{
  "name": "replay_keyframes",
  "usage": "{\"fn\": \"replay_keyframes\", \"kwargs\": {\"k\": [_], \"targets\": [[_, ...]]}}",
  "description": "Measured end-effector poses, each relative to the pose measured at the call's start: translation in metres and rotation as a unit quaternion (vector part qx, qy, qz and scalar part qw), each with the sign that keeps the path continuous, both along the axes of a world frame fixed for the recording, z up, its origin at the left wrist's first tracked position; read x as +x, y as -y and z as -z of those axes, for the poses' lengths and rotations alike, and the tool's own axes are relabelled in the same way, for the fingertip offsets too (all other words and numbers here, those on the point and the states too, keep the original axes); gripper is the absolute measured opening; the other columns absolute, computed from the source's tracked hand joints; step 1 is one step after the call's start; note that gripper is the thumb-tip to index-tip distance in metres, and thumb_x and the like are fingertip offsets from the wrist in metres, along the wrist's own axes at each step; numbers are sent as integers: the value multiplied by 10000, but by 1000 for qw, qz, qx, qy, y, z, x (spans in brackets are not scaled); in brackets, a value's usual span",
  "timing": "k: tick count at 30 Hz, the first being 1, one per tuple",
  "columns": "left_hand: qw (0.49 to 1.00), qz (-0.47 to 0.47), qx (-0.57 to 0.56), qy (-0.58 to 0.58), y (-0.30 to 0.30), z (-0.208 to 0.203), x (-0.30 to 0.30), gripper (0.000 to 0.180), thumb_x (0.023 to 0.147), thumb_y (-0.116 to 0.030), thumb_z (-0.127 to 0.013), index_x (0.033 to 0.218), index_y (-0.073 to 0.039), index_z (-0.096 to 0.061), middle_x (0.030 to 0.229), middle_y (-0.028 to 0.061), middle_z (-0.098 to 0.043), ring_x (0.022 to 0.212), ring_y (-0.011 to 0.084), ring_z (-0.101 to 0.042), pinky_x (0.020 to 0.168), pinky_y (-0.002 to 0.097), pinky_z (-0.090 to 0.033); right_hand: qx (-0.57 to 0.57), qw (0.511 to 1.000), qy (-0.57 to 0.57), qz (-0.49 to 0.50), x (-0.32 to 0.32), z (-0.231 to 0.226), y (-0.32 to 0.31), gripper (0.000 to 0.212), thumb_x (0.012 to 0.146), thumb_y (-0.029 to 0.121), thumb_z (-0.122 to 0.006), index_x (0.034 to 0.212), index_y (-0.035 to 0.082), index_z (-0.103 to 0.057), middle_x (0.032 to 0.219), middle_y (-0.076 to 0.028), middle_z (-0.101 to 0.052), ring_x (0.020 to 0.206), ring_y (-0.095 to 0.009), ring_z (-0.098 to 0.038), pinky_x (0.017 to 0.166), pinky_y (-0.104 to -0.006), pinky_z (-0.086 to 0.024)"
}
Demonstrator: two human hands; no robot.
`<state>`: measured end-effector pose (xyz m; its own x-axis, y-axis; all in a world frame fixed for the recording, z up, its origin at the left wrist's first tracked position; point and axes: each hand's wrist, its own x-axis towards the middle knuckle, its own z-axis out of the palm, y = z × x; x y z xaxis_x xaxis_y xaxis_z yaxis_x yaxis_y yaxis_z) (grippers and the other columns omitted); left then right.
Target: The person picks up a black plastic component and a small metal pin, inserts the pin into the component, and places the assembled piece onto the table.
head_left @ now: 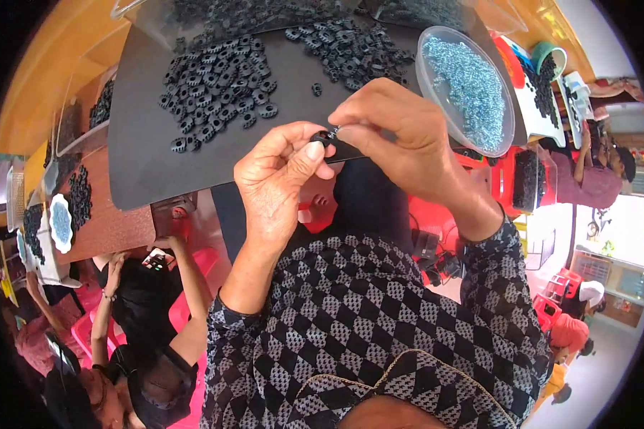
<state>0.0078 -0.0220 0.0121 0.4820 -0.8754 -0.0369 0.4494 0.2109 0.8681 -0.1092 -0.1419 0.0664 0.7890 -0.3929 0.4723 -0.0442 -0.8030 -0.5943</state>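
Observation:
Near the front edge of the dark table [147,154], my left hand [268,171] pinches a small black plastic part [320,136] between thumb and fingers. My right hand [411,136] meets it from the right, its thumb and finger closed on a tiny silvery, coiled metal piece [333,132] that looks like a spring. The metal piece touches or nearly touches the black part; fingers hide exactly how they meet. Beyond my left hand lies a heap of ridged black parts [222,86]. A second heap of smaller black pieces [350,53] lies farther right.
A round clear tub [509,118] of small bluish metal pieces stands at the right, close to my right forearm. One loose black piece [316,89] lies between the heaps. Clear bins stand at the far edge. Other people sit at neighbouring tables left and right, near red and pink chairs.

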Motion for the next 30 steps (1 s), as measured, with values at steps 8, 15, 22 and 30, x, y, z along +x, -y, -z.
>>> {"fn": "replay_keyframes", "kwargs": {"k": [8, 15, 22, 30], "targets": [[1000, -8, -9, -13, -1, 0, -3, 203, 849, -34, -623, 1020, 74, -601, 828, 114, -653, 673, 122, -619, 664, 232, -504, -124, 992, 0, 0, 3, 5, -10, 191, 674, 39, -631, 863, 61, -611, 767, -86, -541, 750, -276, -543, 629, -365, -457], [999, -31, -25, -27, -2, 1, -4, 198, 848, -34, -624, 1008, 79, -601, 823, 114, -649, 665, 137, -622, 625, 237, -504, -118, 992, 35, 8, 10, 6, -21, 225, 649, 36, -635, 871, 45, -605, 770, -85, -542, 733, -275, -535, 615, -365, -452], [998, -45, -40, -17, -8, 6, -3, 178, 851, -21, -614, 1002, 73, -603, 849, 109, -649, 658, 129, -616, 626, 241, -510, -94, 995, 15, 4, 7, 11, -26, 164, 709, 21, -618, 872, 43, -618, 781, -89, -569, 712, -270, -548, 617, -373, -456], [993, -51, -94, -54, -7, 19, -6, 178, 838, -26, -628, 1001, 45, -615, 778, 85, -650, 636, 110, -611, 619, 237, -516, -247, 963, -81, 69, 29, 14, 16, 141, 769, 112, -651, 896, 57, -624, 744, -104, -547, 727, -277, -551, 615, -375, -447]]}}
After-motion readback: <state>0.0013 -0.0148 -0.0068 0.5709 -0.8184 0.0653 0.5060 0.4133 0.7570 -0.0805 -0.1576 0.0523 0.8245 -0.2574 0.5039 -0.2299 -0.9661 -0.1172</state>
